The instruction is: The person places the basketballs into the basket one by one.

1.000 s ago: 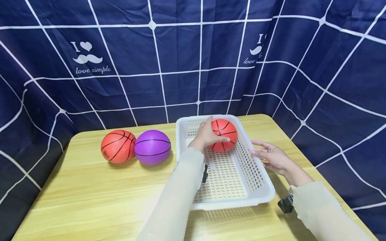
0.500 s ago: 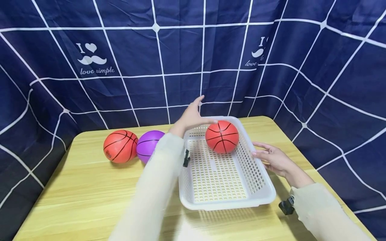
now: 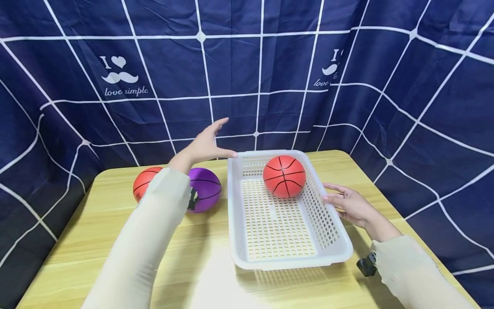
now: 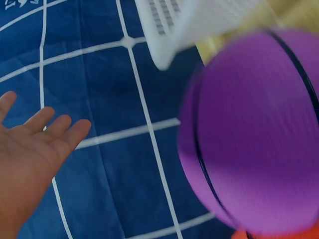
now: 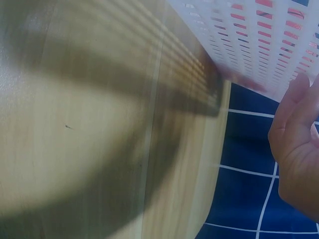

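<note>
My left hand (image 3: 202, 146) is raised behind the purple ball (image 3: 206, 191), fingers spread and holding nothing. In the left wrist view the purple ball (image 4: 254, 134) looms large, apart from the open palm (image 4: 35, 154). My left sleeve partly hides a red ball (image 3: 146, 182) with black lines. Another red ball (image 3: 284, 177) sits inside the white perforated plastic basket (image 3: 289, 262), near its back right. My right hand (image 3: 351, 206) touches the basket's right outer side, its thumb and relaxed fingers against the rim; the right wrist view shows this hand (image 5: 299, 144) beside the holed wall.
The basket stands on a light wooden table (image 3: 115, 240). A dark blue curtain (image 3: 235, 64) with white lines hangs behind the table and along its sides.
My left hand has let go of the red ball in the basket and moved left, out over the basket's edge, towards the purple ball. My right hand stays at the basket.
</note>
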Demonstrator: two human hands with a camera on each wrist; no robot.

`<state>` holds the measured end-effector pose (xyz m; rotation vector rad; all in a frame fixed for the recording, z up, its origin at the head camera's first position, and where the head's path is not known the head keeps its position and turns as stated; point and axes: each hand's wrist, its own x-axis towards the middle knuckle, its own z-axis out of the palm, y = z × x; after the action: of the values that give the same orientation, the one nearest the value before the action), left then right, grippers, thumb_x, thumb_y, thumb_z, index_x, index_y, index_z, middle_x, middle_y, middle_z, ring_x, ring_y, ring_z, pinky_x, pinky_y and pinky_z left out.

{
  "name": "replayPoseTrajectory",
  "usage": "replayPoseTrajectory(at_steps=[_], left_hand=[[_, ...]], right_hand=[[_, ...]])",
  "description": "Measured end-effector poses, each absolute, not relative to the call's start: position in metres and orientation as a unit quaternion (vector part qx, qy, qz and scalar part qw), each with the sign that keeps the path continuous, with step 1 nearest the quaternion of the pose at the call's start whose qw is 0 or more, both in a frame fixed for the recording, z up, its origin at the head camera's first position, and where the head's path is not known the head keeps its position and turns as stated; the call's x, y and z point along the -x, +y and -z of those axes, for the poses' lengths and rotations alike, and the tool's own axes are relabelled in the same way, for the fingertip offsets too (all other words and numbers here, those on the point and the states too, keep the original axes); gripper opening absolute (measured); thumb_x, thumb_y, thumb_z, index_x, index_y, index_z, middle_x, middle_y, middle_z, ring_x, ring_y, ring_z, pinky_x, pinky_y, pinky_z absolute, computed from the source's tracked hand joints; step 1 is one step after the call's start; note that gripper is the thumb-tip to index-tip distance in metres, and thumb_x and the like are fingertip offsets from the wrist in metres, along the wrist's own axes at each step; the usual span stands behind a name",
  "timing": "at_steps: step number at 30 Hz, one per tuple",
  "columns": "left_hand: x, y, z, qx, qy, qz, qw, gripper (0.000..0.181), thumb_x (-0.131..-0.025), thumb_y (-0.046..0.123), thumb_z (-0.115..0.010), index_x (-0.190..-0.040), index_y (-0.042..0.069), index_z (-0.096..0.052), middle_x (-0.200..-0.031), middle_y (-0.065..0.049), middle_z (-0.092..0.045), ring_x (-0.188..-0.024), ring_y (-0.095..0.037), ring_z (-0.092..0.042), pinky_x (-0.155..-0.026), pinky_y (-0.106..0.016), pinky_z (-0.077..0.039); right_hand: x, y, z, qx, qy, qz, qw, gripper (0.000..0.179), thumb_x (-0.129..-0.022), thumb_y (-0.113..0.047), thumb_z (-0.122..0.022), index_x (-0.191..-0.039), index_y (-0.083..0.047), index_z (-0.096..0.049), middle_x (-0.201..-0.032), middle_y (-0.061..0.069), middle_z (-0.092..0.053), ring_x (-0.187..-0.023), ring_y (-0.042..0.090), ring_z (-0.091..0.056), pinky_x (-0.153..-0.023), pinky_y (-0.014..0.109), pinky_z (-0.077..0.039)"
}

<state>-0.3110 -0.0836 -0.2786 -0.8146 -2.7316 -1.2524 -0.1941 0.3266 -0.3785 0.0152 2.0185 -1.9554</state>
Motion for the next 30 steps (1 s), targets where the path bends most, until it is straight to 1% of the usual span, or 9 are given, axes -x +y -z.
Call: replayPoseTrajectory(at_steps=[4,10,16,21,26,30], left_hand=[[0.308,-0.106,0.283,0.264,-0.879,0.397,0.008,0.105,-0.068,0.027,-0.087,-0.151,0.014,-0.023,-0.153,-0.009,-0.027,-0.136,-0.032,-0.03,-0.108,-0.044,-0.028],[0.301,-0.135,0.293,0.266,-0.883,0.386,-0.013,0.106,-0.067,0.025,-0.087,-0.151,0.014,-0.023,-0.151,-0.017,-0.028,-0.136,-0.037,-0.028,-0.107,-0.051,-0.027],[0.295,-0.158,0.308,0.266,-0.886,0.377,-0.043,0.107,-0.067,0.025,-0.087,-0.151,0.012,-0.023,-0.149,-0.02,-0.028,-0.136,-0.038,-0.026,-0.107,-0.055,-0.026],[0.292,-0.169,0.323,0.268,-0.884,0.378,-0.058,0.106,-0.067,0.023,-0.087,-0.15,0.009,-0.024,-0.149,-0.022,-0.028,-0.135,-0.041,-0.027,-0.106,-0.056,-0.026],[0.287,-0.174,0.334,0.26,-0.875,0.399,-0.082,0.106,-0.066,0.023,-0.087,-0.15,0.01,-0.024,-0.15,-0.019,-0.026,-0.137,-0.042,-0.022,-0.106,-0.058,-0.025],[0.286,-0.177,0.341,0.26,-0.87,0.407,-0.096,0.105,-0.066,0.021,-0.087,-0.149,0.007,-0.025,-0.15,-0.019,-0.026,-0.137,-0.043,-0.021,-0.103,-0.059,-0.029]], right_hand=[[0.195,0.327,0.379,-0.005,0.706,0.688,0.166,0.066,-0.096,-0.007,-0.056,-0.148,0.002,-0.017,-0.107,0.003,-0.068,-0.096,0.02,-0.066,-0.075,0.033,-0.055],[0.195,0.325,0.378,-0.006,0.702,0.693,0.168,0.066,-0.096,-0.006,-0.056,-0.148,0.002,-0.017,-0.108,0.003,-0.068,-0.096,0.02,-0.066,-0.076,0.032,-0.055],[0.195,0.325,0.378,-0.005,0.694,0.7,0.169,0.065,-0.096,-0.005,-0.056,-0.148,0.002,-0.018,-0.109,0.004,-0.068,-0.097,0.02,-0.065,-0.076,0.033,-0.055],[0.195,0.325,0.377,-0.004,0.7,0.694,0.17,0.066,-0.096,-0.007,-0.056,-0.148,0.002,-0.017,-0.109,0.004,-0.068,-0.098,0.021,-0.065,-0.077,0.034,-0.055],[0.195,0.324,0.376,-0.004,0.698,0.695,0.173,0.067,-0.096,-0.006,-0.056,-0.148,0.002,-0.016,-0.109,0.004,-0.068,-0.098,0.021,-0.065,-0.077,0.034,-0.055],[0.194,0.325,0.377,-0.002,0.69,0.703,0.173,0.066,-0.096,-0.005,-0.056,-0.148,0.002,-0.016,-0.108,0.003,-0.068,-0.098,0.021,-0.065,-0.077,0.034,-0.055]])
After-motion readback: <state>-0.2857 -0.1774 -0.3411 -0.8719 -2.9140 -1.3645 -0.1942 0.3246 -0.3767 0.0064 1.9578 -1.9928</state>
